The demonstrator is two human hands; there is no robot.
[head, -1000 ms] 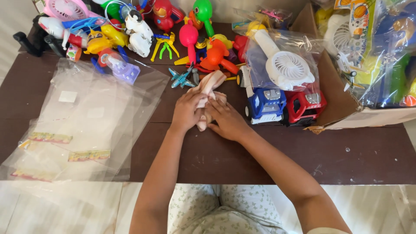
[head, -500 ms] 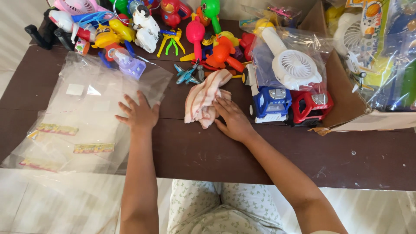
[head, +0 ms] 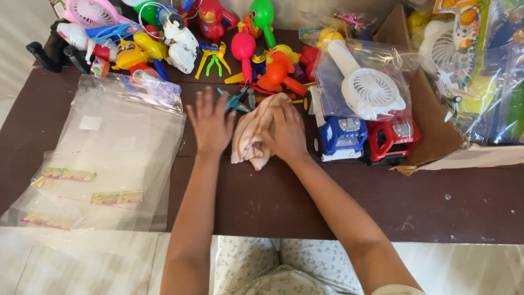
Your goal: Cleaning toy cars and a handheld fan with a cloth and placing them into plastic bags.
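A crumpled cream cloth (head: pixel 249 135) with faint orange stripes lies on the dark brown table (head: pixel 305 202). My right hand (head: pixel 286 131) rests on its right side, fingers pressing the cloth down. My left hand (head: pixel 210 124) lies flat and open on the table just left of the cloth, fingers spread, holding nothing. It sits between the cloth and a stack of clear plastic bags (head: pixel 109 158).
Many bright plastic toys (head: pixel 180 38) crowd the table's far edge. A blue toy truck (head: pixel 341 136) and a red one (head: pixel 390 139) stand right of the cloth, behind them a bagged white hand fan (head: pixel 368 90). A cardboard box (head: pixel 436 136) of packaged toys fills the right.
My left hand left the cloth, went out onto the plastic bags, then came back right to beside the cloth. My right hand stayed on the cloth.
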